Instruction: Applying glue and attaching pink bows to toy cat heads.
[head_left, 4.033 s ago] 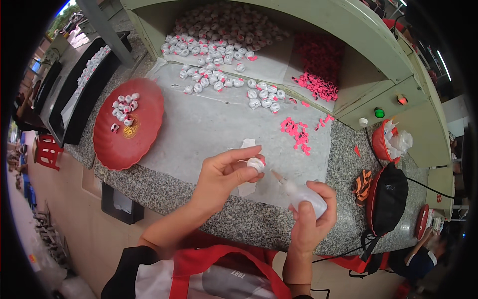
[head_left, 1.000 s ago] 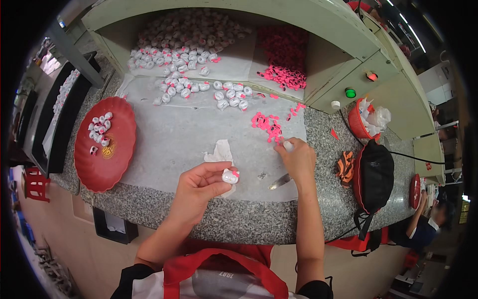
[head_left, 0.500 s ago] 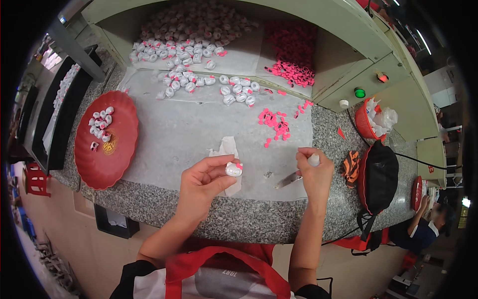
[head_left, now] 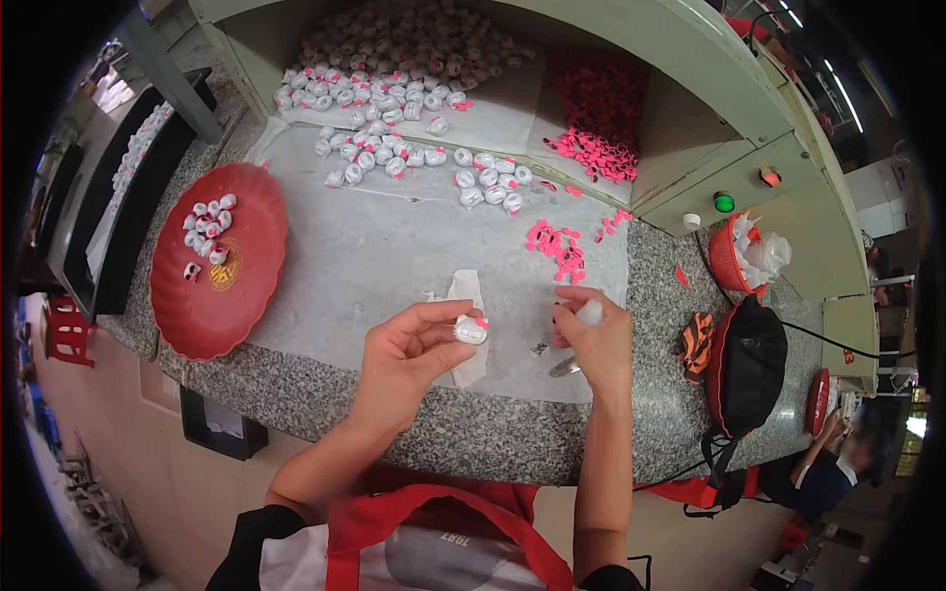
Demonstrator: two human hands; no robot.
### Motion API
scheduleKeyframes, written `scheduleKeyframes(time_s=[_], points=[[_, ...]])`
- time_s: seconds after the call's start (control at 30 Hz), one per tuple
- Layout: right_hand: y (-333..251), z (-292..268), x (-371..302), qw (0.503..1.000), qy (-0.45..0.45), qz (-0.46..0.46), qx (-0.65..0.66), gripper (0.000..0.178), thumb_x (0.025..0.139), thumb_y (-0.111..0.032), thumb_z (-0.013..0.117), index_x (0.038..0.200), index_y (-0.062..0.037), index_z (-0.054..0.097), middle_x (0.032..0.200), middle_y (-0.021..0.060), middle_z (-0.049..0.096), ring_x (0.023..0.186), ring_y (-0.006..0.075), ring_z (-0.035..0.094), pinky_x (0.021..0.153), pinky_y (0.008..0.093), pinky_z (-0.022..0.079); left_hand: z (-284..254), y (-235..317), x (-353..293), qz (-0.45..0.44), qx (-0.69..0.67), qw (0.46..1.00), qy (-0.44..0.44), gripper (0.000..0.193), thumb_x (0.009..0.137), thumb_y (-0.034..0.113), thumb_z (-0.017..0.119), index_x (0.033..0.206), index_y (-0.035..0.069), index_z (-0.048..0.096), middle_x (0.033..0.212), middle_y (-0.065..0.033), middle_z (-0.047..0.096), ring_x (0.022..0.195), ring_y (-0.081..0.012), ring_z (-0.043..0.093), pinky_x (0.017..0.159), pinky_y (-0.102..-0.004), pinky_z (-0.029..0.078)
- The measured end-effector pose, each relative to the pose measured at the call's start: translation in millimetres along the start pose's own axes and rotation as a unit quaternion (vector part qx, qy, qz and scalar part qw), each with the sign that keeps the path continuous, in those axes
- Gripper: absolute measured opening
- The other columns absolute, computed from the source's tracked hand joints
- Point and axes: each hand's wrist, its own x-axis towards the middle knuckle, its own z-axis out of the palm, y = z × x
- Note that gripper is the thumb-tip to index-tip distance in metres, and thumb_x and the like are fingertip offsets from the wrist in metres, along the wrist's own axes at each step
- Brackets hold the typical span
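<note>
Our left hand [head_left: 402, 347] pinches a small white piece [head_left: 470, 333] with a pink patch [head_left: 481, 322], above the torn paper [head_left: 472, 368]; our right hand [head_left: 603, 343] is curled around a whitish object [head_left: 590, 313], mostly hidden. For good control, we should pinch lightly, leaving the patch uncovered. Toward the red plate [head_left: 222, 315] we have open room on the sheet [head_left: 345, 256], but the counter edge [head_left: 473, 470] is near, and a metal blade [head_left: 565, 367] lies just beside our right hand.

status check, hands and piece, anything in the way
Left hand: pinching white-and-pink rounded piece. Right hand: gripping white bottle, mostly hidden. Metal blade close beside right hand.
</note>
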Motion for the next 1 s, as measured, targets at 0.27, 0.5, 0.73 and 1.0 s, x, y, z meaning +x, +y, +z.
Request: scheduleKeyframes(time_s=[0.27,0.5,0.73,1.0], points=[[-46.3,-3.7,-56.2,0.939,-0.061,-0.126,0.314,0.011,0.069,0.006,0.061,0.079,0.0043,0.057,0.081,0.0118,0.057,0.062,0.0142,0.056,0.05,0.0215,0.049,20.4,-2.7,-1.4,0.024,0.048,0.998,-0.015,0.031,0.075,-0.012,0.053,0.105,-0.003,0.051,0.104,-0.0129,0.057,0.093,-0.0155,0.056,0.079,-0.0261,0.047],[-60.6,2.8,-66.6,0.904,-0.023,-0.026,0.425,0.01,0.07,0.007,0.062,0.079,0.0051,0.057,0.081,0.0119,0.056,0.066,0.0148,0.057,0.051,0.0237,0.051,23.8,-2.1,-5.9,0.062,0.033,0.997,-0.016,0.03,0.077,-0.009,0.054,0.106,-0.003,0.051,0.097,-0.0105,0.058,0.089,-0.0124,0.056,0.077,-0.0225,0.047],[-63.6,-0.8,-71.1,0.896,-0.069,0.003,0.439,0.009,0.071,0.005,0.061,0.079,0.004,0.057,0.077,0.0108,0.056,0.062,0.0149,0.058,0.05,0.0256,0.051,20.8,-1.0,-7.6,0.068,0.033,0.997,-0.024,0.029,0.077,-0.011,0.052,0.105,-0.003,0.05,0.1,-0.0107,0.057,0.093,-0.014,0.055,0.08,-0.024,0.046],[-58.3,21.6,-68.2,0.927,0.002,-0.06,0.37,0.008,0.073,0.001,0.063,0.076,0.0034,0.056,0.074,0.0084,0.056,0.057,0.0115,0.054,0.049,0.0217,0.046,17.7,-4.2,-10.4,0.129,0.027,0.991,-0.028,0.032,0.074,-0.015,0.052,0.104,-0.004,0.049,0.11,-0.0155,0.05,0.101,-0.0203,0.052,0.084,-0.0294,0.046]])
